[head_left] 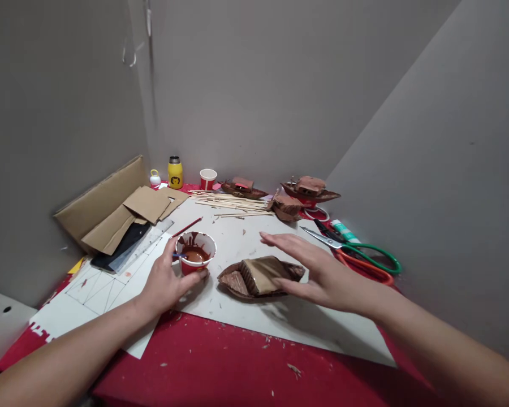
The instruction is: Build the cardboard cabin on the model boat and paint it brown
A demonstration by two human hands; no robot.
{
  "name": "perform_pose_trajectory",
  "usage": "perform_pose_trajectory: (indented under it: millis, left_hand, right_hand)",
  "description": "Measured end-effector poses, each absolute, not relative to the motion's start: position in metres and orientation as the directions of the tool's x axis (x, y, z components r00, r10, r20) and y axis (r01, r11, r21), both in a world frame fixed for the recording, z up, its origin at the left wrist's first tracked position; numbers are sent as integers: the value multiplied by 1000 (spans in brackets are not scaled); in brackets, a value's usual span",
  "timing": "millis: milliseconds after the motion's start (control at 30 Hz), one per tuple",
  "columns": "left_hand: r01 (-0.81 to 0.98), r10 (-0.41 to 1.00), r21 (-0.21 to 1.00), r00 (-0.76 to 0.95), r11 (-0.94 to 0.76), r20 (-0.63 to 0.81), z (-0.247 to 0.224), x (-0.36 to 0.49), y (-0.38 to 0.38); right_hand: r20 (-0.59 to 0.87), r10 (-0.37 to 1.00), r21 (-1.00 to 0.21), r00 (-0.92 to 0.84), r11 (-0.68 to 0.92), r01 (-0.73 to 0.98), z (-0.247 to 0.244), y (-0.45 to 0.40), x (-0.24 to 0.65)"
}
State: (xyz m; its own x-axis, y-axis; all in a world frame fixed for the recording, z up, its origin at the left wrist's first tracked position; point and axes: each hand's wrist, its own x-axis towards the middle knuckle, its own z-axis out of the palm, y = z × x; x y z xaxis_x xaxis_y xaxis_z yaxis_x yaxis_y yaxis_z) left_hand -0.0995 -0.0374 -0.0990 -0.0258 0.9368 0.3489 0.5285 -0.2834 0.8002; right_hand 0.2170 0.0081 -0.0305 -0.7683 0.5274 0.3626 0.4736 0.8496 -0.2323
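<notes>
My left hand [165, 277] is wrapped round a red and white paper cup [190, 265] with brown paint inside and smeared up its inner wall. A thin blue stick, perhaps a brush handle, leans on the cup's left rim. To the right of the cup lies a small brown model boat [233, 280] with a tan curved cardboard roof [263, 274]. Over the boat's right end hovers my right hand [309, 268], fingers stretched and thumb apart, with nothing in it. Whether the thumb touches the roof I cannot tell.
Thin wooden sticks [229, 202] lie behind, near more brown model boats [242, 187]. Green-handled scissors [365, 251], orange-handled scissors [367, 271] and a glue stick [343, 230] are at right. Cardboard pieces [110, 226], a drawn paper sheet [97, 288] and a yellow bottle [175, 172] stand left.
</notes>
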Motion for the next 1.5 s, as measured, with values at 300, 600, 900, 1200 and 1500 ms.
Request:
perform_pose_trajectory:
  millis: [300,600,900,1200,1500]
  left_hand:
    - [688,762,483,159,-541,627,-109,-99,-45]
    - [677,695,422,186,-603,695,-109,-94,-50]
    - [633,768,532,162,-563,620,-113,-94,-47]
    - [613,787,560,175,-557,592,-112,-93,-49]
    - [610,789,562,181,-558,587,-110,-93,-50]
  right_hand:
    - [626,368,-381,-687,913,142,-31,-48,123]
    - [739,212,-131,-640,976,172,-25,-46,112]
    - [622,722,-725,-305,677,125,-29,-40,135]
    - [347,932,-934,-109,333,-128,-51,-30,133]
    - [395,917,-919,-59,395,-12,-46,-35,144]
